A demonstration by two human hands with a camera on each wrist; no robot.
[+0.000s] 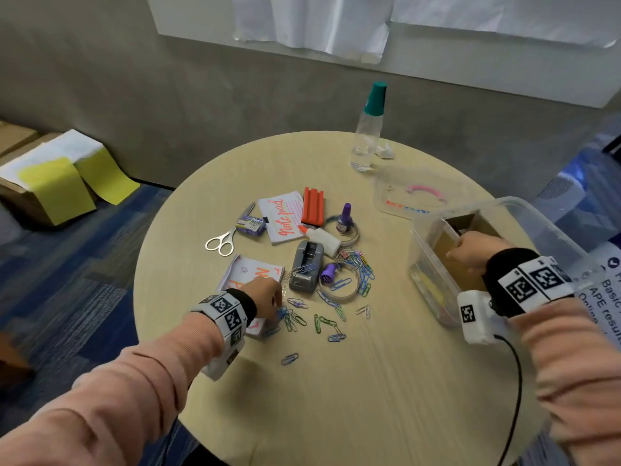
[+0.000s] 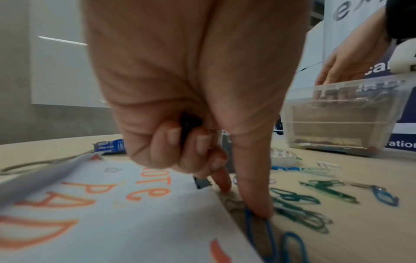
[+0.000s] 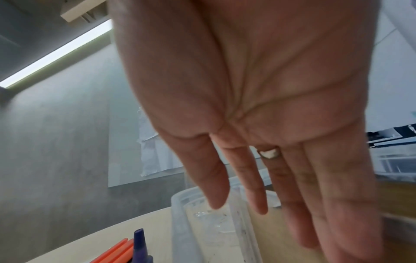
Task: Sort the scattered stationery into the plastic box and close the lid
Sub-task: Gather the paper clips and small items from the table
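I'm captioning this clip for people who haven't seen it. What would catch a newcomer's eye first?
Probably the heap of colourful paper clips scattered mid-table around a grey tape dispenser, where the left hand presses a blue paper clip beside a note pad. To the right, the right hand reaches open-fingered into the clear plastic box, whose lid lies behind it on the table.

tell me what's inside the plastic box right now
The plastic box holds a brown cardboard divider, with the right hand reaching in, fingers straight. Its frosted walls blur whatever lies on the bottom.
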